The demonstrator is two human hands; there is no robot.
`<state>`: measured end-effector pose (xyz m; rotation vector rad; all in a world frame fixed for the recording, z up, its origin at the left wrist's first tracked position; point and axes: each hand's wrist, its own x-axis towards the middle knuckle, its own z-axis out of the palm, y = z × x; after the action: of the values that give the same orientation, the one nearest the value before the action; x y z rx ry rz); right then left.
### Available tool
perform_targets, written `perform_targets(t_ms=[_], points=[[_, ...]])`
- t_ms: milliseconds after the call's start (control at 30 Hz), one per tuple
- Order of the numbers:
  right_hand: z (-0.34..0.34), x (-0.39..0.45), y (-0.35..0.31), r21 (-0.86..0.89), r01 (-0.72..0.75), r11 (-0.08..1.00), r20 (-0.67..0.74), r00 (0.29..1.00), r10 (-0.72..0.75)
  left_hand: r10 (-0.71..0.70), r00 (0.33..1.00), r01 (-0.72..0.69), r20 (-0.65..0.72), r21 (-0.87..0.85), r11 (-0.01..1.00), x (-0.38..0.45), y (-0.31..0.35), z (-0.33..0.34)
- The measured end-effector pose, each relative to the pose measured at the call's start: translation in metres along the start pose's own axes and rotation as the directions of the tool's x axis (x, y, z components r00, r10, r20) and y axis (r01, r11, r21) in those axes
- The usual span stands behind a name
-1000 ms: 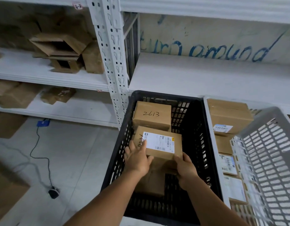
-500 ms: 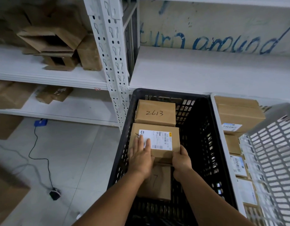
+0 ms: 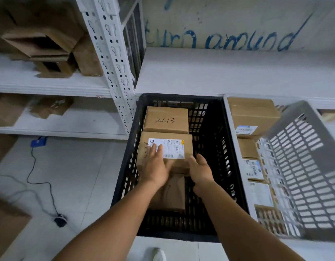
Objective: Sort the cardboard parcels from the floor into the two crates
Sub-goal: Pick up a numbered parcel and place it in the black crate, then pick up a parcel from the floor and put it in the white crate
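Plain brown cardboard parcel (image 3: 169,193) half hidden under forearms in black slatted plastic crate (image 3: 215,147), left hand (image 3: 155,166) lay flat, fingers straight, on white-labelled brown cardboard parcel (image 3: 186,146), right hand (image 3: 200,171) relaxed beside it, grasping nothing.

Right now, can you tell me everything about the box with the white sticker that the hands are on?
The labelled parcel is a plain brown cardboard box lying flat in the black crate, just in front of the box marked 2613. A white shipping label with barcodes covers part of its top, and pen scribbles run beside it. The left hand rests flat on top, fingers over the label; the right hand is at its near right corner. It overlaps another brown parcel below.
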<state>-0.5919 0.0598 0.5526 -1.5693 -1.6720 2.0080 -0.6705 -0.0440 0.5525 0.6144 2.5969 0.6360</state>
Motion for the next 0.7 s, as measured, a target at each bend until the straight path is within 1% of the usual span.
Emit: perform_targets(t_ms=[67,133,233,300,367,433,533,633,700], points=[[-0.013,-0.018,-0.009,0.019,0.06,0.998,0.002,0.998,-0.06,0.0,0.998,-0.01,-0.057,-0.174,0.985,-0.016,0.019,0.001],[-0.029,-0.037,-0.016,0.039,0.123,0.992,0.018,0.992,-0.123,-0.018,0.995,-0.016,-0.102,-0.327,0.945,-0.034,0.039,0.004],[-0.057,-0.061,-0.018,0.072,0.177,0.982,0.015,0.984,-0.179,-0.06,0.994,0.002,-0.091,-0.538,0.843,-0.063,0.071,0.013],[-0.077,-0.073,-0.013,0.091,0.208,0.974,-0.021,0.978,-0.207,-0.061,0.995,-0.004,-0.084,-0.623,0.782,-0.082,0.092,0.022],[-0.099,-0.085,-0.006,0.12,0.228,0.966,-0.063,0.973,-0.222,-0.052,0.995,-0.015,-0.079,-0.675,0.738,-0.1,0.113,0.032],[-0.124,-0.095,0.002,0.156,0.219,0.963,-0.093,0.974,-0.207,-0.028,0.997,-0.027,-0.066,-0.708,0.706,-0.119,0.134,0.041],[-0.166,-0.113,0.012,0.166,0.183,0.969,-0.162,0.974,-0.156,0.036,0.999,-0.043,-0.025,-0.722,0.69,-0.145,0.165,0.057],[-0.206,-0.125,0.027,0.148,0.177,0.973,-0.256,0.957,-0.136,0.125,0.992,-0.064,0.027,-0.741,0.668,-0.167,0.192,0.074],[-0.228,-0.135,0.039,0.19,0.188,0.964,-0.319,0.94,-0.12,0.19,0.979,-0.079,0.072,-0.729,0.68,-0.179,0.206,0.087]])
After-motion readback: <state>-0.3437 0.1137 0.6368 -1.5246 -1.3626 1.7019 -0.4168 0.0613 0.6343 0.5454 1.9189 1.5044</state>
